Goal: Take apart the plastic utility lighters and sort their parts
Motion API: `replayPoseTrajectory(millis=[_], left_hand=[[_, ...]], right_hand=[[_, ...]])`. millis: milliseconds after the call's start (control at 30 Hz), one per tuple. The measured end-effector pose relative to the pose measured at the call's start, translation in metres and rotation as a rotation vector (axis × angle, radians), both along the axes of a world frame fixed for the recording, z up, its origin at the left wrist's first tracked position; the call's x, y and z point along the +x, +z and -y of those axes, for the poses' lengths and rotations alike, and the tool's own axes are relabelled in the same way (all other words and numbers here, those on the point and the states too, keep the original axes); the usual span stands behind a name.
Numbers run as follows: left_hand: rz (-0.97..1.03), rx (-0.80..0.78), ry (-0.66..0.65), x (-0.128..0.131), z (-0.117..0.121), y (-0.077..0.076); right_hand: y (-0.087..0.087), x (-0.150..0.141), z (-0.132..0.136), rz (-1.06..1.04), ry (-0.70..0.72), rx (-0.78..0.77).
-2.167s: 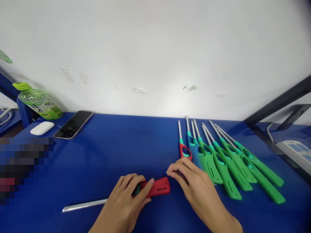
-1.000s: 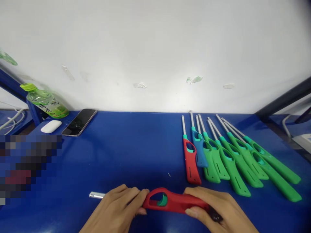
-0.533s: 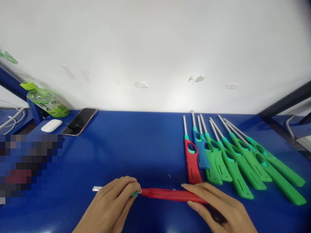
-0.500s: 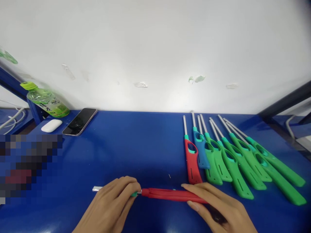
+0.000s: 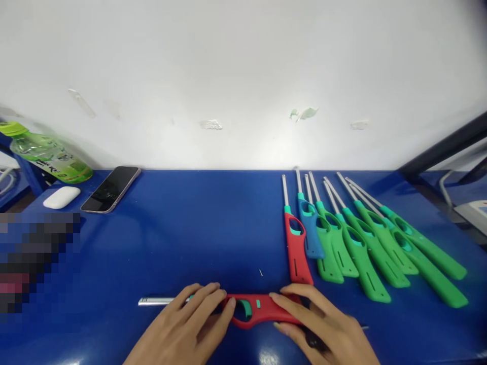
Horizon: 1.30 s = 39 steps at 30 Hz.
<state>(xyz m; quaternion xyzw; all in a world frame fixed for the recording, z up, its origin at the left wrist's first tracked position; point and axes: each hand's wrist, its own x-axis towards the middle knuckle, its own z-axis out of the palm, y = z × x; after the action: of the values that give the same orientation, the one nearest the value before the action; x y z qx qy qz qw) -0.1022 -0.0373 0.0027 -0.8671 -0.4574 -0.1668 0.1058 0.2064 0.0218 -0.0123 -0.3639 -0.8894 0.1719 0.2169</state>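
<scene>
A red long-necked gas lighter [image 5: 262, 314] lies level in front of me, its broad side with the trigger loop facing up. Its silver barrel [image 5: 154, 301] points left. My left hand [image 5: 190, 319] is closed around the front of the red body and the neck, covering the joint there. The end of the handle is pinched by my right hand [image 5: 319, 324]. Tucked in that same palm is a dark-handled tool [image 5: 315, 341], mostly hidden; a thin metal tip [image 5: 365, 327] pokes out beyond the hand.
Another red lighter [image 5: 299, 253], a blue lighter [image 5: 312, 230] and several green lighters [image 5: 365, 263] lie fanned out on the blue table [image 5: 198, 223]. At the left are a phone [image 5: 111, 189], a white case [image 5: 62, 197] and a bottle [image 5: 53, 157]. A white wall [image 5: 243, 81] stands behind.
The red lighter has rolled from its narrow edge to its broad side, showing the trigger loop. My left hand has moved right onto the body; the gap at the neck no longer shows.
</scene>
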Motion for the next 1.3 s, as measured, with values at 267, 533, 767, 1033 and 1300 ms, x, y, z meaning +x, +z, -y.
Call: replayPoseTrajectory(millis=[267, 533, 767, 1033, 1300], left_hand=[[-0.180, 0.018, -0.212, 0.005, -0.011, 0.013], [-0.198, -0.013, -0.223, 0.002, -0.010, 0.004], [-0.090, 0.038, -0.161, 0.005, -0.007, -0.001], [-0.020, 0.099, -0.058, -0.001, -0.005, -0.002], [0.051, -0.118, 0.053, -0.009, 0.010, -0.014]], right_hand=[[0.002, -0.004, 0.002, 0.010, -0.036, -0.009], [0.003, -0.013, 0.005, 0.094, -0.041, -0.006], [0.002, -0.018, 0.008, 0.104, -0.048, 0.025], [0.012, -0.016, 0.008, -0.011, -0.077, -0.033], [0.018, -0.009, 0.004, -0.121, -0.319, 0.020]])
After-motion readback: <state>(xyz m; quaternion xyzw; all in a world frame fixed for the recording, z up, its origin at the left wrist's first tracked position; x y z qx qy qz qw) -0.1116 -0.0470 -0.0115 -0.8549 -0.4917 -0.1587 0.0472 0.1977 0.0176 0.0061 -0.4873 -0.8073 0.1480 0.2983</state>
